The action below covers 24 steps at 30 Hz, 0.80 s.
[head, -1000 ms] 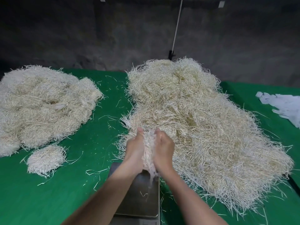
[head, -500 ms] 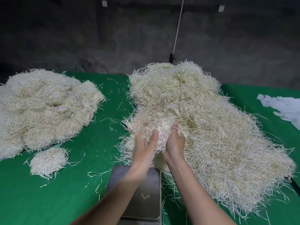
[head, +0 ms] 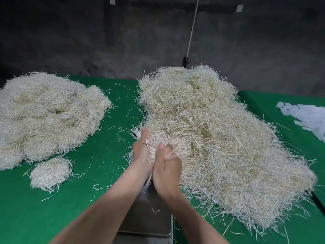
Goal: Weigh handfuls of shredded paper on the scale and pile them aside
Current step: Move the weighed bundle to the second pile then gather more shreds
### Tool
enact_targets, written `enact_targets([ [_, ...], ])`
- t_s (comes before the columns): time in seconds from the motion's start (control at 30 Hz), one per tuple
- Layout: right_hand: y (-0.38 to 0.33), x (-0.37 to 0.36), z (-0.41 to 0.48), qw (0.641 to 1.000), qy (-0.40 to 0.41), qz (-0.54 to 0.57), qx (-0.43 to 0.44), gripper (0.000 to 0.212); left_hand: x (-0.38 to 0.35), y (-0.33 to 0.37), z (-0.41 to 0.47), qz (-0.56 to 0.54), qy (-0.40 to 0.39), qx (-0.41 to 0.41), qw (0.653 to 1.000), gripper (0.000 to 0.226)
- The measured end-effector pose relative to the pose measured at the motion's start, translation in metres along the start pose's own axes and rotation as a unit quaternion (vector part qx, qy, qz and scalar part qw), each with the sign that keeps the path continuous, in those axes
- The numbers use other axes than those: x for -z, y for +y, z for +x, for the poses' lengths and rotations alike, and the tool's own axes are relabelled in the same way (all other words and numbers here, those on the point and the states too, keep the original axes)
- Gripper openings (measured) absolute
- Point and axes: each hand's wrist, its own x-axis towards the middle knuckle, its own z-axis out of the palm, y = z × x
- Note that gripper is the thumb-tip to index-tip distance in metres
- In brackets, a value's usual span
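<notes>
**Handful squeezed above the scale, not yet set down**

The left hand point(head: 142, 150) and right hand point(head: 167, 164) are pressed side by side, fingers curled round a bunch of pale cream shredded paper point(head: 156, 140) that bristles out above the thumbs and trails a few strands below the wrists. The bunch sits at the near edge of the large loose heap of cream shreds point(head: 219, 138), just above the far end of the flat grey metal scale pan point(head: 149, 219).

From where I stand, the risk is in the tangle. Strands of the bunch look caught up with the heap, so lifting may drag extra shreds along or let some fall beside the pan, and the reading would be off. A loose squeeze would also scatter bits over the green-covered counter point(head: 98, 155).

There is no real container here. The pan holds only a stray strand or two. To the left lie the broad weighed pile of shreds point(head: 47, 115) and a small round clump point(head: 50, 170). Far right are white paper scraps point(head: 307, 117).
</notes>
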Motion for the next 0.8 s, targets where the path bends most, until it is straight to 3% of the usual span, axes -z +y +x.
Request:
enact_targets([
  [0.13, 0.003, 0.028, 0.027, 0.999, -0.024, 0.022, -0.021, 0.050, 0.000, -0.026, -0.020, 0.128, 0.043, 0.008, 0.991, 0.053],
  [0.2, 0.005, 0.027, 0.017, 0.999, -0.013, 0.014, -0.039, 0.053, -0.002, -0.024, -0.020, 0.129, 0.035, 0.019, 0.991, 0.048],
  [0.3, 0.008, 0.009, -0.007, 0.998, -0.007, -0.053, 0.022, 0.046, 0.004, -0.018, -0.002, 0.053, 0.020, 0.044, 0.997, 0.040],
  [0.43, 0.016, 0.026, 0.013, 0.998, -0.052, 0.007, -0.040, 0.038, 0.005, -0.031, -0.006, 0.151, -0.005, 0.041, 0.988, 0.044],
  [0.53, 0.024, 0.041, 0.017, 0.971, -0.110, 0.151, -0.148, 0.017, 0.013, -0.022, 0.006, 0.218, 0.035, -0.103, 0.970, 0.045],
  [0.6, 0.022, 0.050, 0.017, 0.936, -0.109, 0.284, -0.174, 0.023, 0.021, -0.014, 0.017, 0.247, 0.024, -0.186, 0.951, 0.051],
  [0.63, 0.022, 0.053, 0.019, 0.941, -0.110, 0.285, -0.145, 0.033, 0.023, -0.014, 0.018, 0.263, 0.015, -0.222, 0.939, 0.053],
  [0.7, 0.013, 0.047, 0.016, 0.982, -0.136, 0.129, -0.021, 0.058, 0.015, -0.023, 0.016, 0.286, 0.002, -0.240, 0.928, 0.049],
  [0.77, 0.009, 0.030, 0.012, 0.980, -0.142, -0.087, 0.109, 0.067, 0.003, -0.024, 0.011, 0.240, 0.002, -0.128, 0.962, 0.061],
  [0.8, 0.010, 0.025, 0.015, 0.977, -0.130, -0.113, 0.124, 0.062, 0.000, -0.021, 0.008, 0.198, -0.023, -0.053, 0.979, 0.065],
])
